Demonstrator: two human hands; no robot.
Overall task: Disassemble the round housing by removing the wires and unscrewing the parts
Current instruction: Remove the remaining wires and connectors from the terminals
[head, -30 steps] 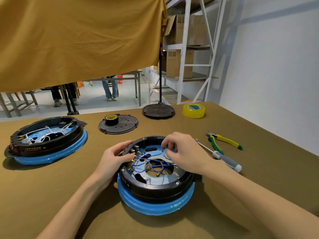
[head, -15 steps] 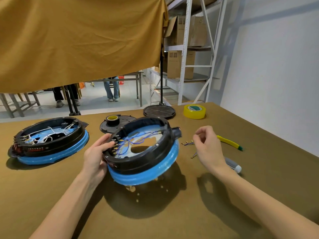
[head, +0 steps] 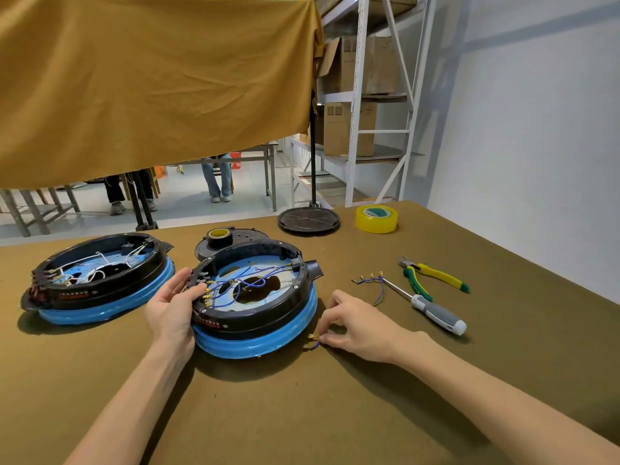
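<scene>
A round black housing [head: 255, 317] with a blue lower ring stands on the table, its near left side held by my left hand [head: 174, 305], thumb over the rim by the terminals. Blue wires [head: 235, 286] with brass lugs lie inside it. My right hand [head: 355, 325] is on the table right of the housing and pinches a short blue wire piece [head: 312, 344] with brass ends. A loose bundle of removed wires [head: 370, 281] lies further right by the screwdriver [head: 426, 305].
A second black and blue housing [head: 100, 280] with white wires sits at the left. Behind are a black cover plate [head: 241, 241] with a tape roll [head: 218, 237], a round stand base [head: 308, 220], yellow tape [head: 376, 218], and green-yellow pliers [head: 432, 275] at right.
The housing, tilted up half a second ago, has come back down onto the table. My right hand left the wire bundle and moved down to a short wire piece beside the housing.
</scene>
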